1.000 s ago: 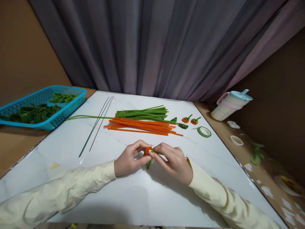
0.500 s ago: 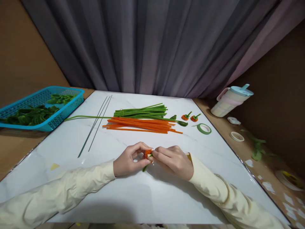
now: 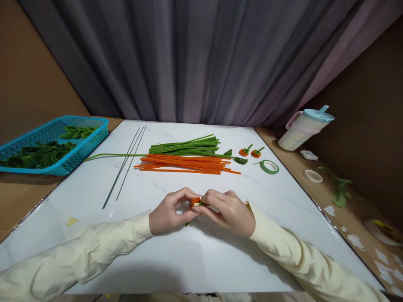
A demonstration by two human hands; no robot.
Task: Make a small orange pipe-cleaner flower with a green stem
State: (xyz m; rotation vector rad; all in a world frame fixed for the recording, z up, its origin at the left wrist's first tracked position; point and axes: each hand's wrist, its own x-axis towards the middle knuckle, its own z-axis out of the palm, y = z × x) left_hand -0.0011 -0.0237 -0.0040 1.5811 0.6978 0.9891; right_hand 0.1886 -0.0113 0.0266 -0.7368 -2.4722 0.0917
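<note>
My left hand [image 3: 170, 212] and my right hand [image 3: 228, 212] meet near the front middle of the white marble board [image 3: 157, 260], both pinched on a small orange piece with a green stem [image 3: 195, 202]. Most of that piece is hidden by my fingers. Farther back lie a bundle of orange pipe cleaners [image 3: 185, 164] and a bundle of green pipe cleaners [image 3: 185, 147]. Two small finished orange pieces [image 3: 251, 151] sit to the right of the bundles, next to a roll of green tape [image 3: 269, 167].
A blue basket [image 3: 67, 161] with green leaf shapes stands at the left. Thin dark wires [image 3: 124, 167] lie on the board's left half. A lidded cup [image 3: 304, 128], a tape ring [image 3: 312, 175] and scraps are on the brown surface at the right. A grey curtain hangs behind.
My fingers have shifted a little around the orange piece, and less of its green stem shows below my hands. The view has tilted slightly.
</note>
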